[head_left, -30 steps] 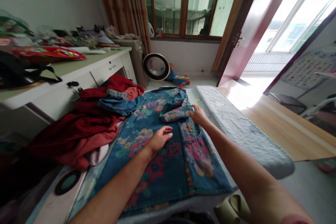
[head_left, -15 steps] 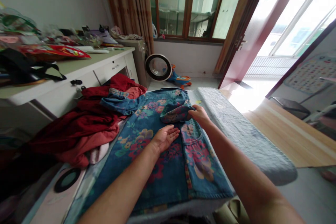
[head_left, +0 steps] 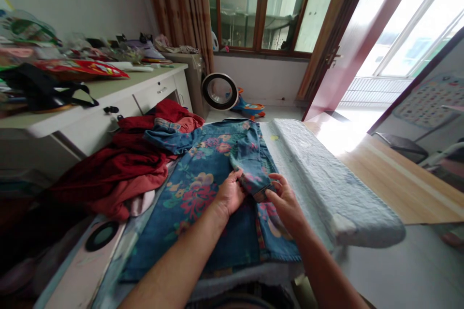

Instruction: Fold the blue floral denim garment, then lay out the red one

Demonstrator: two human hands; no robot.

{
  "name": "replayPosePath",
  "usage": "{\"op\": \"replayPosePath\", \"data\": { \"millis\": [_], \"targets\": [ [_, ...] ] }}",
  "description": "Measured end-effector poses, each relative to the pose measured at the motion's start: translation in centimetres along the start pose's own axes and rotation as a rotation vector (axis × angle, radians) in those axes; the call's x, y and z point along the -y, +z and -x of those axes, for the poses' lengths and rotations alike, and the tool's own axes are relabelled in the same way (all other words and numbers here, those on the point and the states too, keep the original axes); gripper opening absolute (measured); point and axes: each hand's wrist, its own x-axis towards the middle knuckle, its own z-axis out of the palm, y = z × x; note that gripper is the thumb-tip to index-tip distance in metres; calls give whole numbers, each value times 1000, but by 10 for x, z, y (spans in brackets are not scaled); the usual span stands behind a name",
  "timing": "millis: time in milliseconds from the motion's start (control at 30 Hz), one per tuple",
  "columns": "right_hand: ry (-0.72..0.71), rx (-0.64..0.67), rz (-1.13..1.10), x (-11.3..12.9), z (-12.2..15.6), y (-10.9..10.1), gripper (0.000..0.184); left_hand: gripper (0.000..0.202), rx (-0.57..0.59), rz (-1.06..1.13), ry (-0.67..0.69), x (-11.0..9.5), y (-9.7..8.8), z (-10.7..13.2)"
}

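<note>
A blue denim jacket (head_left: 197, 188) with a floral print lies spread out in front of me. One sleeve (head_left: 250, 159) is folded over its right side, with the cuff pointing toward me. My left hand (head_left: 232, 194) grips the left edge of that sleeve near the cuff, its thumb on top and its other fingers partly hidden. On the cuff's right side, my right hand (head_left: 285, 200) pinches the edge between thumb and fingers. The other sleeve (head_left: 170, 140) stretches left onto a heap of dark red clothing (head_left: 119, 169).
A pale quilted cover (head_left: 319, 178) lies under the jacket and extends right. Along the left wall runs a cluttered white cabinet (head_left: 152, 91). Beyond are an open washing-machine door (head_left: 220, 91) and an orange-and-blue ride-on toy (head_left: 252, 108). A wooden surface (head_left: 391, 174) is at right.
My right hand has drawn the sleeve's end toward me, laying it down along the jacket's right side. My left hand, open before, has closed on the sleeve near the cuff.
</note>
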Motion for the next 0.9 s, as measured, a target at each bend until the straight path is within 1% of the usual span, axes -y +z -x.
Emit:
{"op": "replayPosePath", "data": {
  "millis": [67,100,133,233,300,367,433,533,633,700,800,833,900],
  "targets": [
    [60,-35,-131,-1,4,-3,56,35,19,-14,63,5,-2,0],
    [71,-47,-142,0,5,-5,57,40,17,-21,87,6,-3,0],
    [71,-56,-126,2,6,-8,54,46,9,-23,107,7,-4,0],
    [39,-75,-36,10,10,-18,36,64,-20,-25,143,7,-5,5],
    [8,-107,9,14,14,-24,33,74,-11,-75,155,5,-6,12],
    [-23,-135,76,15,18,-31,32,81,9,-197,154,4,-8,19],
    [-35,-150,168,9,19,-39,30,81,10,-376,149,4,-13,24],
    [11,-129,320,-7,18,-54,28,71,3,-660,138,4,-22,26],
    [79,-65,470,-18,19,-67,26,62,5,-816,102,2,-27,22],
    [122,-2,447,-16,21,-71,30,60,4,-807,102,-4,-25,19],
    [160,94,220,-1,24,-69,41,63,44,-649,107,-18,-16,15],
    [152,99,171,4,24,-68,43,64,74,-590,87,-23,-12,14],
    [126,67,146,14,22,-67,44,67,135,-505,44,-30,-4,14]
  ]
}}
